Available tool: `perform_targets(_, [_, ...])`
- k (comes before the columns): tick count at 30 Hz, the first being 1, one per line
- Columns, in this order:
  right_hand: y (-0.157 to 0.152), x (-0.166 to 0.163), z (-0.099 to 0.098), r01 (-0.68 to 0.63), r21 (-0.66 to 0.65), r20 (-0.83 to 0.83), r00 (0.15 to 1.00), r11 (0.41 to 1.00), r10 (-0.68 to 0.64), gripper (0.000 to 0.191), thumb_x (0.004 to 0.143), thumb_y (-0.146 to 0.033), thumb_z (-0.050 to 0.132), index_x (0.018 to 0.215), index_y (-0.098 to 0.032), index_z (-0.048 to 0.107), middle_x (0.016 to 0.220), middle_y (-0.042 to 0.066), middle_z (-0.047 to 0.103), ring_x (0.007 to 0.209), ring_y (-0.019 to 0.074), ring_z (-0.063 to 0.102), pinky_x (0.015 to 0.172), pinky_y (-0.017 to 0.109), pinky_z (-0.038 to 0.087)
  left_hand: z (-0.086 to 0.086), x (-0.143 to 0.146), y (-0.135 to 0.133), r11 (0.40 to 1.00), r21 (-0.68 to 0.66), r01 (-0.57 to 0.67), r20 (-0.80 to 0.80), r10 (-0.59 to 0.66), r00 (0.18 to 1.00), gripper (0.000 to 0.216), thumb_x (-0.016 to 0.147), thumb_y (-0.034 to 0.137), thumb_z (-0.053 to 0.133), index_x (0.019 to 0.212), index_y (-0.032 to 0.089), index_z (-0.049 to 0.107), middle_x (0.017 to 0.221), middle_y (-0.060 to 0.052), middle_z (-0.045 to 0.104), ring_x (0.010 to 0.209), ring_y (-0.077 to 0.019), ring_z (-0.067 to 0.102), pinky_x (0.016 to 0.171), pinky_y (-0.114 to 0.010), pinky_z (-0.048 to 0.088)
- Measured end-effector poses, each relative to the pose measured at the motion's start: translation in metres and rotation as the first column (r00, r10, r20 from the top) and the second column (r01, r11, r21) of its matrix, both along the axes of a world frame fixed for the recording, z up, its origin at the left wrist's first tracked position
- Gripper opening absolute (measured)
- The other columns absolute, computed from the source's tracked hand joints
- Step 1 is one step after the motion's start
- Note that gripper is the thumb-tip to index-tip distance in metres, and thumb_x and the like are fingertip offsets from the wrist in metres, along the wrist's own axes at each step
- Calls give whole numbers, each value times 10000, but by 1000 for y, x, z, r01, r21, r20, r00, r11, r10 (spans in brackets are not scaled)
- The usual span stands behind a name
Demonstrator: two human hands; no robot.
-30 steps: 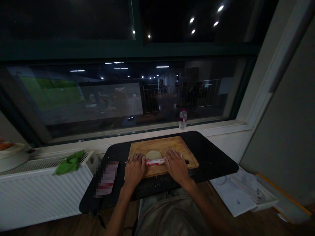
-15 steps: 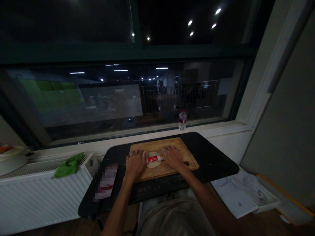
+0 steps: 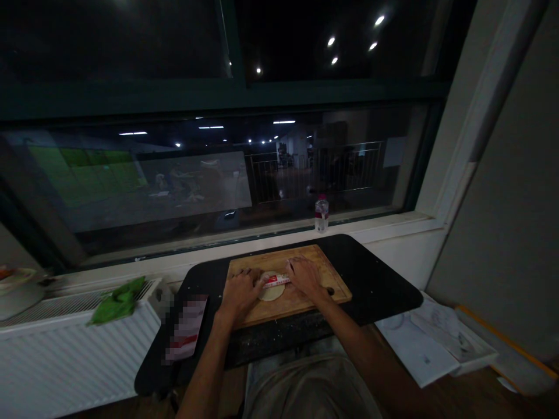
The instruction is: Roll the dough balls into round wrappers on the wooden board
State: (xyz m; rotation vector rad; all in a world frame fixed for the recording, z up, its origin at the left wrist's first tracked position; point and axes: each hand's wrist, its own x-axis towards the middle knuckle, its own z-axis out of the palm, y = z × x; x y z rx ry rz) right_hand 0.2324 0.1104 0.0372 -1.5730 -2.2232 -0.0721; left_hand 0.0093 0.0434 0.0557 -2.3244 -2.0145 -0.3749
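A rolling pin [image 3: 276, 281], with a red and white label round its middle, lies across a flat round of dough [image 3: 271, 294]. Beneath both is a wooden cutting board [image 3: 317, 260] with a hole near its right edge. My left hand [image 3: 241, 289] grips the pin's left end, and my right hand [image 3: 304, 275] is closed over the other end. Both hands hide the pin's ends. The dough shows in front of and behind the pin, between my hands.
The board rests on a black table [image 3: 384, 285] dusted with white specks. A blurred-out flat packet [image 3: 187, 329] lies at its left. A bottle [image 3: 322, 215] stands on the windowsill. Left, a green cloth [image 3: 117, 301] and a white bowl [image 3: 20, 294] sit on a radiator [image 3: 65, 355]. Papers [image 3: 419, 340] lie right.
The rolling pin has turned: its label shows a different side. It sits slightly farther back on the dough, with more dough visible in front. The whole view has shifted slightly.
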Motion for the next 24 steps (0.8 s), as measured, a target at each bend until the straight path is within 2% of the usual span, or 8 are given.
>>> perform_targets(4, [-1, -1, 2, 73, -43, -26, 997, 996, -74, 516, 1198, -381, 369, 1159, -180, 843, 1202, 148, 835, 1150, 257, 764, 980, 314, 514, 4, 5, -2, 992, -116, 49, 6, -49, 999, 745, 1024, 682, 557, 1605, 217, 592, 1522, -191, 703, 1415, -395, 641, 1189, -500, 469])
perform_targets(8, [-4, 0, 6, 125, -70, -28, 991, 990, -127, 582, 1205, -426, 342, 1119, -172, 859, 1175, 173, 836, 1102, 267, 786, 942, 317, 520, 6, 16, 8, 976, -194, 95, 12, -94, 995, 920, 910, 727, 682, 1649, 198, 542, 1545, -214, 681, 1437, -435, 627, 1216, -543, 466])
perform_targets(11, [-8, 1, 9, 162, -70, -62, 984, 984, -167, 601, 1208, -437, 326, 1131, -179, 864, 1161, 172, 841, 1083, 271, 795, 930, 325, 520, 11, 17, 19, 958, -252, 135, 37, -130, 991, 968, 836, 672, 782, 1643, 190, 550, 1531, -200, 697, 1404, -420, 660, 1205, -497, 494])
perform_targets(16, [-9, 3, 11, 181, -122, -126, 972, 976, -196, 636, 1216, -426, 278, 1147, -162, 854, 1139, 178, 848, 1079, 265, 803, 906, 317, 516, 23, 9, 29, 880, -352, 320, 166, -278, 946, 1011, 765, 511, 861, 1668, 212, 518, 1652, -124, 617, 1472, -342, 624, 1247, -380, 471])
perform_targets(20, [-8, 3, 11, 162, -117, -124, 976, 980, -176, 623, 1215, -414, 286, 1139, -158, 848, 1154, 180, 845, 1099, 260, 800, 925, 312, 514, 18, 12, 26, 910, -341, 236, 86, -220, 972, 1000, 794, 637, 828, 1661, 244, 525, 1660, -154, 597, 1499, -390, 590, 1269, -475, 447])
perform_targets(22, [-8, 3, 11, 169, -103, -109, 978, 980, -180, 611, 1212, -411, 293, 1136, -167, 848, 1152, 177, 846, 1092, 262, 802, 931, 317, 516, 12, 15, 26, 930, -308, 201, 31, -202, 979, 884, 836, 668, 786, 1595, 254, 603, 1635, -173, 609, 1503, -415, 578, 1263, -523, 440])
perform_targets(24, [-9, 4, 10, 161, -91, -90, 981, 983, -169, 576, 1206, -424, 325, 1149, -189, 848, 1153, 161, 850, 1085, 264, 805, 925, 322, 520, 7, 15, 27, 937, -281, 206, 22, -208, 978, 776, 872, 634, 768, 1538, 253, 656, 1582, -180, 648, 1467, -412, 605, 1237, -520, 457])
